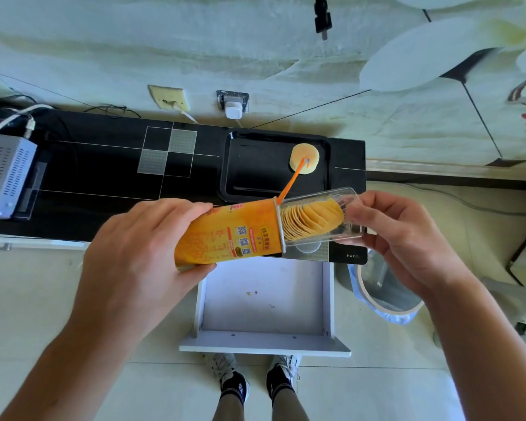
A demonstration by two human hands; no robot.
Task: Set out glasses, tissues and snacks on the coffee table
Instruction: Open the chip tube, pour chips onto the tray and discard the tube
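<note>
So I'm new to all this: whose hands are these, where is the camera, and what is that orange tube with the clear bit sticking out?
No machine here: a person wears one wide-angle camera on the head, looking down, so you see their own arms and, at the bottom, their shoes. The left hand grips an orange crisp can. The right hand holds the end of a clear plastic tray that sticks out of the can, with a stack of crisps lying in it. Behind, on a black cabinet top, sits a black serving tray with a few crisps on it. An orange strip rises from the can's rim. Below the hands a white drawer stands open, and a bin is beside it.
</note>
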